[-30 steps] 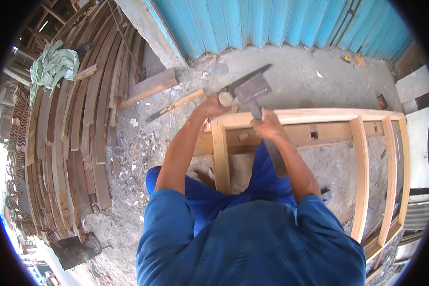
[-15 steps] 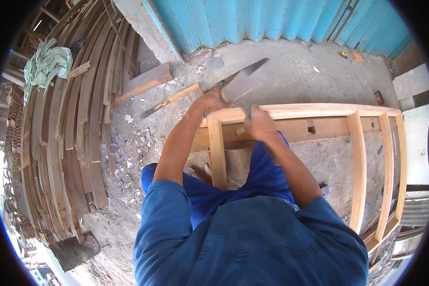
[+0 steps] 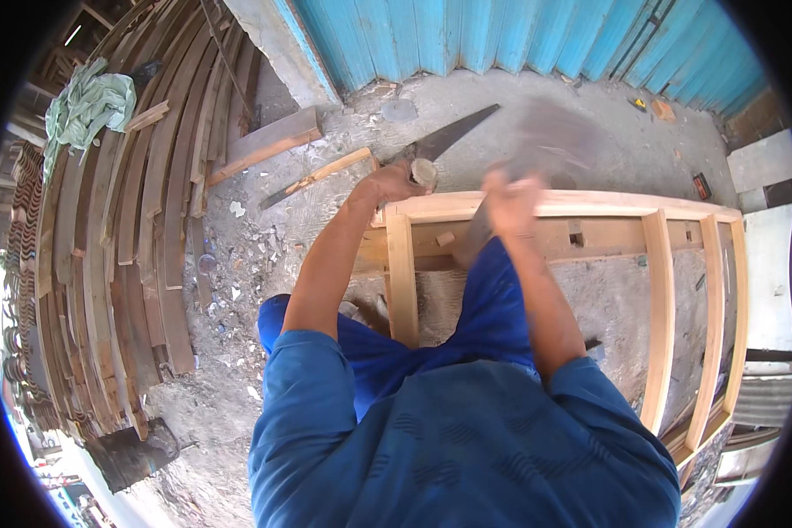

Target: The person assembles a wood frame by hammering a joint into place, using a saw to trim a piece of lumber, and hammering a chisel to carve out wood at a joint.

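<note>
My left hand (image 3: 394, 182) is closed at the near-left corner of a pale timber frame (image 3: 581, 206). It grips an upright round-ended handle (image 3: 424, 172), whose pale end faces up; the tool's lower part is hidden. My right hand (image 3: 512, 204) is wrapped round the handle of a hammer-like striking tool (image 3: 554, 141), raised over the frame's long rail to the right of my left hand. Motion smears the tool's broad dark head, so its exact kind cannot be made out. A small wood block (image 3: 446, 238) lies by the rail, near my right hand.
A handsaw blade (image 3: 458, 132) lies on the concrete beyond my left hand, with a thin wooden strip (image 3: 326, 173) to its left. Stacked planks (image 3: 158, 194) fill the left side. A blue corrugated wall (image 3: 502, 40) stands at the back, and a brown beam (image 3: 537, 239) runs beneath the frame.
The striking tool has swung up and right, away from the round-ended handle, which shows now. My right hand moved right with it; my left hand stayed at the corner.
</note>
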Demonstrator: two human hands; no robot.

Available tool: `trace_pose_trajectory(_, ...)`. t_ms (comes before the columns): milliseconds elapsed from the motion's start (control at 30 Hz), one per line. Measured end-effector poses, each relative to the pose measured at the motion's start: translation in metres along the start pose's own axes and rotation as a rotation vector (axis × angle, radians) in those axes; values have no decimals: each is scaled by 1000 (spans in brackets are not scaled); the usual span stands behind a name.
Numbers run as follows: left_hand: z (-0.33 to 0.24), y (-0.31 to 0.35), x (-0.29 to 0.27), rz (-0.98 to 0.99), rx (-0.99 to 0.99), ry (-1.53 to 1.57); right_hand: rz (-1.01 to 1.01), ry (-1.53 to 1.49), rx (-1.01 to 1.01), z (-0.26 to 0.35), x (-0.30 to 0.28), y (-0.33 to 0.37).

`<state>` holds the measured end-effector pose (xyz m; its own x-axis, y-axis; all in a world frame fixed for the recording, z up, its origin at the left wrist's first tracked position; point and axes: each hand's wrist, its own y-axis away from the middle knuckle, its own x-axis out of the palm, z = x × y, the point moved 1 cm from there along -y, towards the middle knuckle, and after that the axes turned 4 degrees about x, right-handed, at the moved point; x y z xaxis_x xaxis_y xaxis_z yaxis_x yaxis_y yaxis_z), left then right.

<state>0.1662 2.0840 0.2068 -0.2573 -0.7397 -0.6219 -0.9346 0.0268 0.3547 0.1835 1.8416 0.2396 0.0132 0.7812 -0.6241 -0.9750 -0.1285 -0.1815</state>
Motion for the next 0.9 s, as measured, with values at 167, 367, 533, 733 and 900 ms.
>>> trace_pose_trajectory(167, 62, -3, 4, -89, 153, -40, 585, -176, 271, -14, 28, 28)
trace_pose_trajectory(367, 44, 9, -2, -134, 83, -14, 11, -598, 72, 19, -26, 13)
trace_pose_trajectory(533, 32, -3, -4, 32, -18, -106, 157, -13, -121, -5, 48, 13)
trace_pose_trajectory(733, 127, 42, -4, -406, 79, 249, 682, -146, 288, -38, 63, 66)
trace_pose_trajectory(900, 157, 48, -44, -739, 203, 430, 662, -409, 295, 0, 43, 62)
